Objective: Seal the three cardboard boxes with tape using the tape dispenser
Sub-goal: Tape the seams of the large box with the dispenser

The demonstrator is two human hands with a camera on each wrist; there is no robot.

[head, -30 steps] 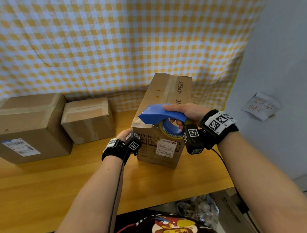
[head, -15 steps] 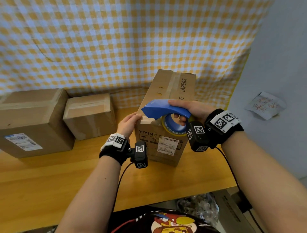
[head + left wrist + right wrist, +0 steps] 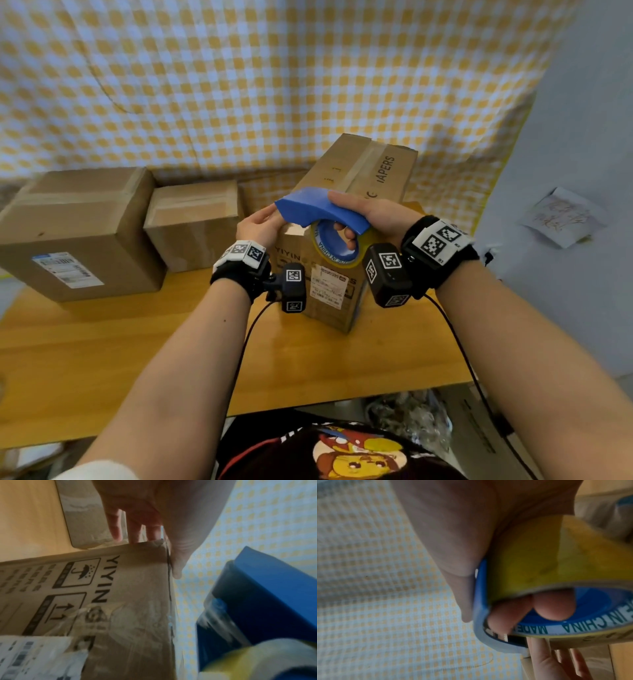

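A tall cardboard box (image 3: 363, 178) printed YIYIN stands upright at the table's middle, with a tape strip along its top. My right hand (image 3: 363, 219) grips the blue tape dispenser (image 3: 318, 209) just above the box's near top edge, thumb on the blue cover, fingers (image 3: 554, 605) curled through the core of the yellow tape roll (image 3: 342, 260). My left hand (image 3: 263, 222) rests on the box's near left top corner (image 3: 150, 550). Its fingers (image 3: 116, 524) are straight down the side and its thumb lies along the top, beside the dispenser's nose (image 3: 265, 595).
Two more cardboard boxes stand at the back left: a large one with a label (image 3: 78, 233) and a smaller one (image 3: 195, 222), each with tape across its top. The wooden table (image 3: 102, 359) ends close to my body. A checked cloth hangs behind; a grey wall with a paper note (image 3: 561, 216) stands right.
My left hand has risen from the box's front left side to its near top corner, under the dispenser's nose. My right hand has kept the dispenser at the box's near top edge.
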